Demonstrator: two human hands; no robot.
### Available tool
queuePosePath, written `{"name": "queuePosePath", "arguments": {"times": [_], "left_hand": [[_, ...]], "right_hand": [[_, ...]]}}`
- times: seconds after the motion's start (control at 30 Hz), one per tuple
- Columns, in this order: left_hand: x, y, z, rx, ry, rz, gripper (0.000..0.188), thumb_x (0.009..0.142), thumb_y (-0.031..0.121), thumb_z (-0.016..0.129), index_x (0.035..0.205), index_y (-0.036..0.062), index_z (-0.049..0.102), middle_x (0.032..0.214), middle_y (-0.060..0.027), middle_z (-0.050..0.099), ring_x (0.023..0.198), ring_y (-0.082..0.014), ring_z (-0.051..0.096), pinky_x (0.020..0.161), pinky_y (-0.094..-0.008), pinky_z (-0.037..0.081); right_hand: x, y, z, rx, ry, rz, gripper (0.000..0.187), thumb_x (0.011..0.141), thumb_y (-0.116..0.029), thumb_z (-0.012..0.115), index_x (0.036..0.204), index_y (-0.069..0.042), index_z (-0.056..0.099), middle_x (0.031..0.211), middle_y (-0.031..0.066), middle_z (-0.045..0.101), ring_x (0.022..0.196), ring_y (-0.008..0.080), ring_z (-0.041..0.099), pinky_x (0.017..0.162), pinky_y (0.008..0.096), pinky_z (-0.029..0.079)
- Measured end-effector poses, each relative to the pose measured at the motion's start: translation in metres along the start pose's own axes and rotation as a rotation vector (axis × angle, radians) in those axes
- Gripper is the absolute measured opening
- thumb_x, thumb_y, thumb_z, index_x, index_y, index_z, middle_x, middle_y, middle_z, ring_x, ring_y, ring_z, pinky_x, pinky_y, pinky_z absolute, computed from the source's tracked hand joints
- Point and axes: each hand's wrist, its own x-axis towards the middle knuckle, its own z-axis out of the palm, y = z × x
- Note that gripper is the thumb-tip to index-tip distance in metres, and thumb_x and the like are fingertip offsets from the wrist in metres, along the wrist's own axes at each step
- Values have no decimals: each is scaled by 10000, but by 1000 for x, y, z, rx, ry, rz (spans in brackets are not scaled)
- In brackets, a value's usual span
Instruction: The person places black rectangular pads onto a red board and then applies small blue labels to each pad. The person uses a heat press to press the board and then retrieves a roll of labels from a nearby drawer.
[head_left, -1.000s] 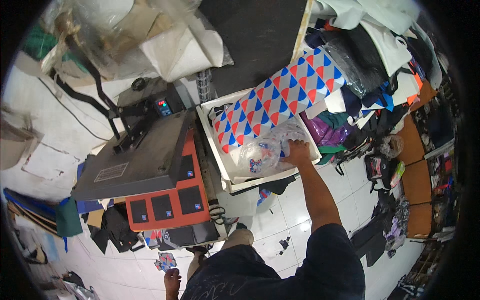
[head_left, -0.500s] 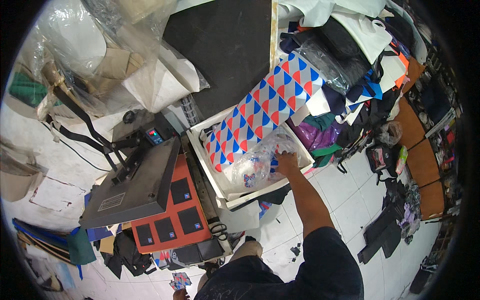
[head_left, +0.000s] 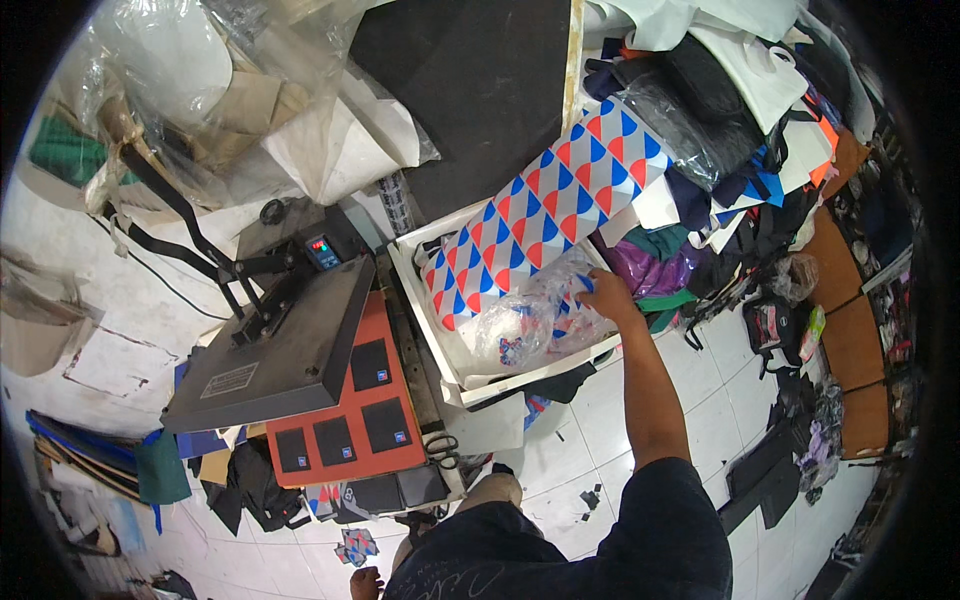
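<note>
My right hand reaches over the right end of a white tray, its fingers closed on the edge of a clear plastic bag. Small red-and-blue patterned pieces show through the bag. Across the tray's far side lies a long grey sheet with a red-and-blue pattern. My left hand is low at the bottom edge, partly cut off, with its fingers curled. Just beyond it are several small patterned pieces, apparently on the floor; I see nothing in that hand.
Left of the tray, a heat press stands with its plate raised beside a red board bearing black squares. Scissors lie at the board's corner. Fabric and bags are heaped at the far right.
My right hand has moved right and a little up from inside the tray toward its right edge. More patterned pieces show in the bag. The left hand is now apart from the small pieces.
</note>
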Motion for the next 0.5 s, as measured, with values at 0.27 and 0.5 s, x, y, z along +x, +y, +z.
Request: {"name": "queuePosePath", "arguments": {"times": [0.27,0.5], "left_hand": [[85,151,-7,-475,30,-344,237,886,208,598,985,-8,590,803,-78,621,679,-151,606,568,-275,479],[157,342,8,-529,-290,146,453,830,122,692,1217,4,488,1111,-93,572,1020,-173,564,833,-303,458]], "right_hand": [[-37,-6,-9,1097,73,219,326,808,-105,693,1096,-3,581,938,67,653,844,167,635,753,316,519],[-135,-102,18,1376,-228,321,379,787,-23,681,1133,-60,530,893,41,606,758,167,607,637,325,513]]}}
